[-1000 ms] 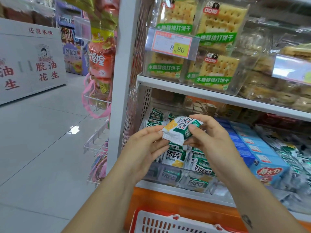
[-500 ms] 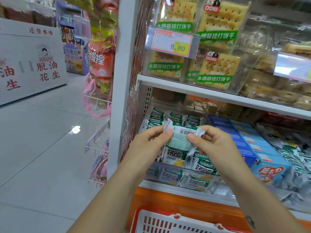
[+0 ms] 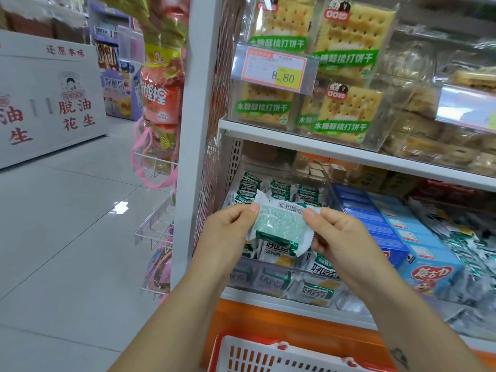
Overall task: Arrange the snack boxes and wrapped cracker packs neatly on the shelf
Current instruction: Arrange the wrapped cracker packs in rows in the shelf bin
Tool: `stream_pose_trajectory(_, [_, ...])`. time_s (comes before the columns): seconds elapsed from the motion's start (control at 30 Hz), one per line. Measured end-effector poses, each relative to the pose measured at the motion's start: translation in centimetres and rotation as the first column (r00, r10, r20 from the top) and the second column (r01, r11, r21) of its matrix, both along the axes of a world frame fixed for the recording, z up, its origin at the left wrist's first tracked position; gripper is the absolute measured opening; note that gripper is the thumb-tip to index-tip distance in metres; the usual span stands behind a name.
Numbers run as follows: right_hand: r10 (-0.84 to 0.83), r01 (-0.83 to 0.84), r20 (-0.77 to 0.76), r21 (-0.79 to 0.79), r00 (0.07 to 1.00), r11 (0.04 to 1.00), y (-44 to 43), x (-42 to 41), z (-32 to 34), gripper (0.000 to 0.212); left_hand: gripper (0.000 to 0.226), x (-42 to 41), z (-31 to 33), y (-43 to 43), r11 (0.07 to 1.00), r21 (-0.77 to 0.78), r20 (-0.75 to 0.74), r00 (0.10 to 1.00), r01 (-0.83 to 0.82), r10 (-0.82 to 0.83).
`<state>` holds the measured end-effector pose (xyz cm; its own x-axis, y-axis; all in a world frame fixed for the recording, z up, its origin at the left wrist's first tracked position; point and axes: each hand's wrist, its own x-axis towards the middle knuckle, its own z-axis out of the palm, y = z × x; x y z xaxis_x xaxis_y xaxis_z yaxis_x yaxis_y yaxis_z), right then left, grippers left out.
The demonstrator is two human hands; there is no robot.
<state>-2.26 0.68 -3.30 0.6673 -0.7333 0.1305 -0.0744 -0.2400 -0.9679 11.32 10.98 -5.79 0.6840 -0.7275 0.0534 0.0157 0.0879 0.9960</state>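
left hand point(image 3: 228, 232) and right hand point(image 3: 338, 237) each pinched an end of one wrapped cracker pack point(image 3: 280, 226), barcode side up, held just in front of the clear bin point(image 3: 268, 277) of like packs, blue snack boxes point(image 3: 397, 232) beside that bin

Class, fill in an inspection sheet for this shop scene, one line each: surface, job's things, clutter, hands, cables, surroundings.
Surface: white shelf, stocked, with an upper shelf over it.
Job's things: one cracker pack held in front of the shelf, barcode side to the camera; other packs piled below it; blue snack boxes in rows to their right.
Clutter: silvery packets heaped loosely at the far right.
Hands: left hand and right hand each pinch an end of the cracker pack.
Cables: nothing seen.
Surroundings: red-and-white basket below; price tag above; shiny tiled floor to the left.
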Motion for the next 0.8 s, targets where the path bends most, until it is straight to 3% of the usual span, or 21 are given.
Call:
stream_pose_trajectory(0.13, [-0.005,0.005,0.0,0.041,1.0,0.999,-0.3,0.0,-0.2,0.029,0.024,0.2,-0.2,-0.1,1.0,0.001,-0.076,0.997,-0.002,0.002])
stream_pose_trajectory(0.27, [0.024,-0.027,0.038,0.074,0.999,0.997,-0.2,0.1,-0.2,0.048,0.02,0.4,-0.3,-0.2,1.0,0.013,-0.122,0.992,0.017,-0.015])
stream_pose_trajectory(0.4, [0.192,-0.217,0.175,0.134,0.966,0.967,-0.1,-0.4,0.7,0.026,0.019,0.5,-0.2,-0.4,0.998,0.036,-0.256,0.966,0.05,-0.04])
stream_pose_trajectory(0.53, [0.38,-0.381,0.087,-0.001,0.921,0.924,-0.6,-0.8,1.4,0.052,0.014,0.2,0.5,-0.2,0.994,0.019,-0.402,0.911,0.109,-0.092])
stream_pose_trajectory(0.67, [0.299,-0.309,-0.077,-0.249,0.951,0.918,-0.6,-0.3,1.5,0.034,0.013,0.0,1.0,0.2,0.984,0.015,-0.408,0.899,0.18,-0.158])
stream_pose_trajectory(0.8, [0.187,-0.179,0.022,-0.191,0.982,0.965,-0.8,-0.3,1.2,0.034,0.019,0.7,1.3,0.8,0.989,-0.008,-0.387,0.912,0.146,-0.138])
